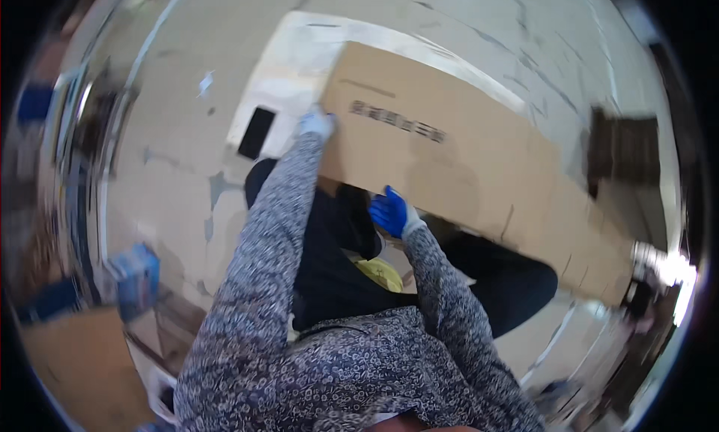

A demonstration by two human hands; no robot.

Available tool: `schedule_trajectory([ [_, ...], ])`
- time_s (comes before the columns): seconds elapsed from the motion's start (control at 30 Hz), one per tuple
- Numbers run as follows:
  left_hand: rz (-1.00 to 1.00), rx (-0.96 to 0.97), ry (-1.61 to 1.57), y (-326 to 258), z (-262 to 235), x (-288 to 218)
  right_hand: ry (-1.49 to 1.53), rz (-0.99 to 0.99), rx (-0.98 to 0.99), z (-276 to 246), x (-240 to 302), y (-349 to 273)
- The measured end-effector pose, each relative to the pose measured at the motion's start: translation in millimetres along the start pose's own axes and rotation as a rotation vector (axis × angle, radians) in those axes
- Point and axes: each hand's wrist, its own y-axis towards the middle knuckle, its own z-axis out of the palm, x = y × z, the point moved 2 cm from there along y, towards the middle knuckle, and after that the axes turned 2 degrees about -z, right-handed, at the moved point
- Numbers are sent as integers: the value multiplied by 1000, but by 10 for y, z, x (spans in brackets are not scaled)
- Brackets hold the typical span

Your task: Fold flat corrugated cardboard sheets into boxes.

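A long brown cardboard box (479,158) with dark printing on top lies across in front of me, slanting from upper left to lower right. My left hand (317,123), in a pale glove, is closed at the box's left edge; its fingertips are partly hidden and blurred. By the near edge of the box is my right hand (391,212), in a blue-and-white glove. Its blue fingers are stretched out with the thumb raised, and nothing shows in them. Under the box lies a white slab (288,65), with a black phone-like rectangle (257,132) on its left part.
My bent legs (329,260) sit close below the box, with something yellow (380,275) between them. At the left stand a blue-and-white pack (135,278) and another cardboard piece (86,364). Brown stacks (625,158) stand at the right on the worn, grey floor.
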Motion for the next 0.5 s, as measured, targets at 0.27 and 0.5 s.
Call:
schedule_trajectory([
  [0.27, 121, -22, 96, -95, -225, 71, -49, -35, -56, 217, -85, 41],
  [0.5, 428, -12, 346, -943, 131, -967, -57, -114, -260, 0, -250, 377],
])
